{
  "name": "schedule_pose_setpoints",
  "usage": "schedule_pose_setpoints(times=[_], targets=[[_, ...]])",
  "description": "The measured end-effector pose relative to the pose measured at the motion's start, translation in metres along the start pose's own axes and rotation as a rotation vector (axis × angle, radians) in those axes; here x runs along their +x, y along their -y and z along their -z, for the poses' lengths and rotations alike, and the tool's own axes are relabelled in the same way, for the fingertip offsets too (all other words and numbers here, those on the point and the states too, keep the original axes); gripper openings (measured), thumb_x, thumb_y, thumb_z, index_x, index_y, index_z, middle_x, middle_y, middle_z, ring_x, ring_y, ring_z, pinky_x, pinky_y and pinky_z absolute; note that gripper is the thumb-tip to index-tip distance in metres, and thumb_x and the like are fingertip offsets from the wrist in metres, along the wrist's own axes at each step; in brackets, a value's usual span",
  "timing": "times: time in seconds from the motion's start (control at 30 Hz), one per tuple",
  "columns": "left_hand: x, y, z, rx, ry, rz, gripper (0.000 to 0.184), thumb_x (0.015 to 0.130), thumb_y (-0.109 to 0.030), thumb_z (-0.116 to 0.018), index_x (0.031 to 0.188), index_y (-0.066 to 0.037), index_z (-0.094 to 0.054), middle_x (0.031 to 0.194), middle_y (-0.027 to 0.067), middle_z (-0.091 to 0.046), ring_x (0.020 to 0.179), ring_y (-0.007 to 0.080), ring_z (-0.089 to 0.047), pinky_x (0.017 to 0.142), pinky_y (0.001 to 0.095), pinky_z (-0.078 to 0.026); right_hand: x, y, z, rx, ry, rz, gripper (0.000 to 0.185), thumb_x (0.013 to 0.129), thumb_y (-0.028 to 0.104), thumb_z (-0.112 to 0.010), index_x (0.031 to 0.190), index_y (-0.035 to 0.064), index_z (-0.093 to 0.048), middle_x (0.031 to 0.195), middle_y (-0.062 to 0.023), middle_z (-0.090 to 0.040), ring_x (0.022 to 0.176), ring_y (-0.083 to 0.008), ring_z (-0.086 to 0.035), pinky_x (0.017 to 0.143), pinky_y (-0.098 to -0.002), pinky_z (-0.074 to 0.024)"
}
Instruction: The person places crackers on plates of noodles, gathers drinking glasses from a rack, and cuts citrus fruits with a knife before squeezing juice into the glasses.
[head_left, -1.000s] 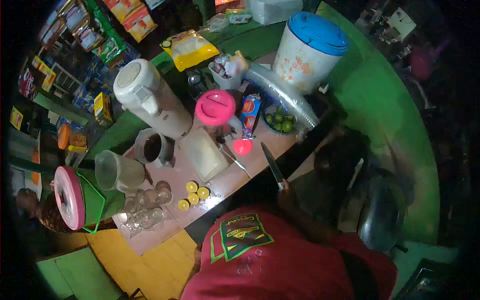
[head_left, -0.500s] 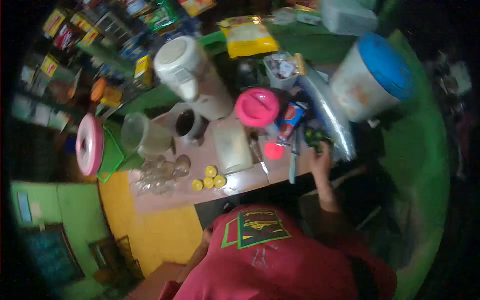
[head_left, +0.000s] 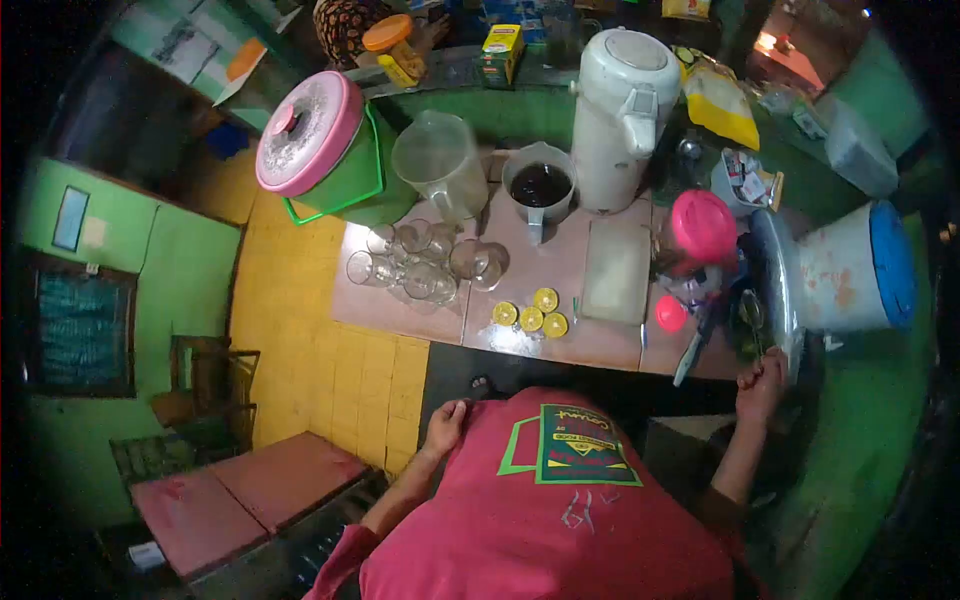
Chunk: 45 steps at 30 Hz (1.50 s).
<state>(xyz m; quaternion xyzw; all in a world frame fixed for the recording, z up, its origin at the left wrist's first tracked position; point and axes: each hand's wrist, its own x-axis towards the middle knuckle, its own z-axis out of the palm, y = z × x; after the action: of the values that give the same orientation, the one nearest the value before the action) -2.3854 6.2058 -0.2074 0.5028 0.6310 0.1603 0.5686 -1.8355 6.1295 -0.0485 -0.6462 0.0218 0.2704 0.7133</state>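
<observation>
My right hand (head_left: 762, 382) is closed at the table's right end on a shiny metal utensil (head_left: 752, 312), which looks like a spoon, over the dark bowl of green fruit. A knife (head_left: 688, 355) with a pale handle lies left of that hand, at the table's front edge. My left hand (head_left: 446, 425) hangs beside the red shirt, below the table edge, with its fingers loosely curled and nothing visible in them. Several cut yellow citrus halves (head_left: 531, 318) lie cut side up near the front edge. A pink round lid (head_left: 671, 313) is close to the knife.
Glasses (head_left: 430, 283), a clear jug (head_left: 440, 170), a jug of dark liquid (head_left: 540, 188), a white airpot (head_left: 622, 120) and a rectangular container (head_left: 615, 272) stand on the table (head_left: 390, 308). A green bucket (head_left: 360, 170) is left, a blue-lidded bucket (head_left: 845, 270) right. Another person is partly visible behind.
The view has swung left. My right hand has let go of the knife, which now lies on the table, reached to the green fruit bowl and taken hold of a metal utensil. My left hand has come into view.
</observation>
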Motion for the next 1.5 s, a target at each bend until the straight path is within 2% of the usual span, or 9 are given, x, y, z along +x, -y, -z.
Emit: schedule_pose_setpoints(times=[0.1,0.3,0.47,0.63,0.73,0.93,1.23,1.43,1.5], targets=[[-0.013,-0.080,0.025,-0.482,0.196,0.133,0.038,0.101,-0.028,-0.043,0.108,0.002,-0.065,0.098,0.0105,-0.068,0.093,0.0182,-0.061,0.086,0.0333,-0.047,-0.104,0.001,-0.049,-0.016,0.207,0.164,0.011,0.085,0.008,-0.049,0.096,0.0107,-0.047,0.065,0.0005,-0.043,0.048,-0.0093,-0.041,0.042,-0.0231,-0.0362],[-0.014,-0.194,0.073,-0.382,0.712,-0.179,0.044,0.101,-0.032,-0.044,0.129,0.001,-0.050,0.121,0.0121,-0.059,0.108,0.0183,-0.056,0.097,0.0325,-0.042,-0.249,-0.131,-0.184,-0.369,1.051,0.258,0.015,0.081,-0.002,-0.057,0.090,0.0072,-0.048,0.072,-0.0046,-0.054,0.060,-0.0096,-0.052,0.052,-0.0266,-0.0449],[0.014,-0.142,0.126,-0.577,0.302,-0.048,0.030,0.100,-0.032,-0.046,0.105,-0.006,-0.058,0.082,0.0011,-0.056,0.074,0.0107,-0.054,0.075,0.0306,-0.051,-0.293,-0.174,-0.260,-0.726,1.406,0.395,0.020,0.084,0.007,-0.060,0.101,0.0024,-0.051,0.086,-0.0151,-0.062,0.067,-0.0239,-0.063,0.060,-0.0326,-0.0490],[0.040,-0.095,0.216,-0.368,0.116,0.056,0.030,0.099,-0.033,-0.046,0.115,-0.008,-0.055,0.067,0.0011,-0.053,0.052,0.0085,-0.050,0.046,0.0241,-0.048,-0.217,-0.232,-0.255,-1.278,0.838,0.879,0.031,0.085,0.023,-0.060,0.110,0.0054,-0.058,0.115,-0.0205,-0.058,0.095,-0.0362,-0.061,0.082,-0.0463,-0.0487],[0.052,-0.117,0.234,-0.223,0.064,-0.120,0.033,0.100,-0.035,-0.042,0.119,-0.008,-0.050,0.067,0.0042,-0.057,0.046,0.0096,-0.050,0.042,0.0229,-0.045,-0.181,-0.239,-0.276,-1.559,0.673,0.979,0.040,0.078,0.023,-0.066,0.114,0.0097,-0.060,0.103,-0.0140,-0.063,0.099,-0.0339,-0.058,0.083,-0.0469,-0.0464],[0.088,-0.165,0.248,-0.388,0.060,-0.053,0.031,0.102,-0.036,-0.038,0.109,-0.008,-0.048,0.066,0.0052,-0.059,0.041,0.0095,-0.047,0.037,0.0226,-0.038,-0.127,-0.263,-0.297,-1.576,0.943,1.164,0.041,0.073,0.024,-0.067,0.112,0.0103,-0.062,0.099,-0.0167,-0.061,0.098,-0.0347,-0.057,0.082,-0.0472,-0.0462],[0.139,-0.163,0.286,-0.325,0.182,-0.049,0.026,0.101,-0.030,-0.039,0.107,-0.008,-0.050,0.067,0.0058,-0.058,0.039,0.0091,-0.042,0.034,0.0234,-0.032,-0.210,-0.185,-0.331,-0.725,0.806,0.372,0.043,0.068,0.017,-0.080,0.102,0.0048,-0.057,0.086,-0.0064,-0.056,0.077,-0.0183,-0.058,0.069,-0.0314,-0.0498],[0.176,-0.152,0.293,-0.247,0.322,-0.013,0.027,0.100,-0.033,-0.041,0.109,-0.010,-0.050,0.067,0.0061,-0.057,0.041,0.0089,-0.041,0.034,0.0238,-0.030,-0.289,-0.217,-0.478,-0.761,0.919,0.637,0.045,0.071,0.022,-0.077,0.107,0.0059,-0.055,0.098,-0.0129,-0.063,0.082,-0.0251,-0.062,0.073,-0.0377,-0.0507],[0.179,-0.148,0.303,-0.389,0.449,0.037,0.024,0.100,-0.034,-0.042,0.109,-0.013,-0.050,0.066,0.0039,-0.054,0.041,0.0085,-0.039,0.033,0.0231,-0.027,-0.295,-0.245,-0.511,-0.951,1.185,1.054,0.043,0.075,0.023,-0.071,0.110,0.0064,-0.054,0.103,-0.0166,-0.062,0.095,-0.0324,-0.060,0.079,-0.0437,-0.0489]])
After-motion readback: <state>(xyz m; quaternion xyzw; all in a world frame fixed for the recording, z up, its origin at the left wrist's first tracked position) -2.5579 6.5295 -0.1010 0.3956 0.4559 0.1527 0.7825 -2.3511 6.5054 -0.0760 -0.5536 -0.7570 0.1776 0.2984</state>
